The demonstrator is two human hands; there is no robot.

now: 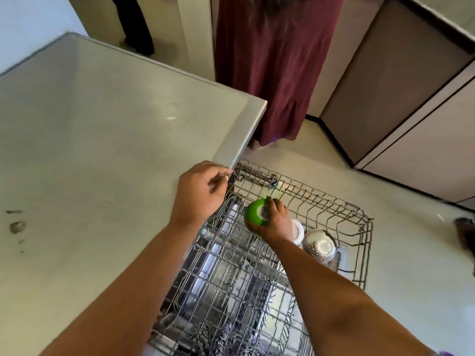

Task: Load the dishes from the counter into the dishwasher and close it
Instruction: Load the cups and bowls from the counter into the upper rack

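- The right hand [276, 222] grips a green cup [255, 214], with the fingers curled over its far side and the thumb side hidden underneath.
- The green cup is tipped on its side with one round end facing up toward the camera. It is held just above the wire rack [334, 209] near the rack's back left part.
- The left hand [203, 191] sits at the edge of the surface [102, 150], fingers loosely curled and fingertips close to the rack's rear corner. I cannot tell whether it has hold of a wire or of nothing.
- Just right of the right hand, a white cup [298, 231] stands in the rack, partly hidden by the wrist.
- Beside it, further right, a speckled bowl [320, 246] rests upside down in the rack with its pale base ring facing up.
- The rack is pulled out over the floor [398, 265]. Through its wires shiny metal and some dark patterned shapes [221, 335] show lower down, too blurred to name.
- The pale surface fills the left of the view and has a few dark stains [16, 226] near its left edge.
- Beyond the surface's corner another person stands in a long maroon skirt [277, 73].
- Pale cabinets [411, 111] with dark trim run along the right side.
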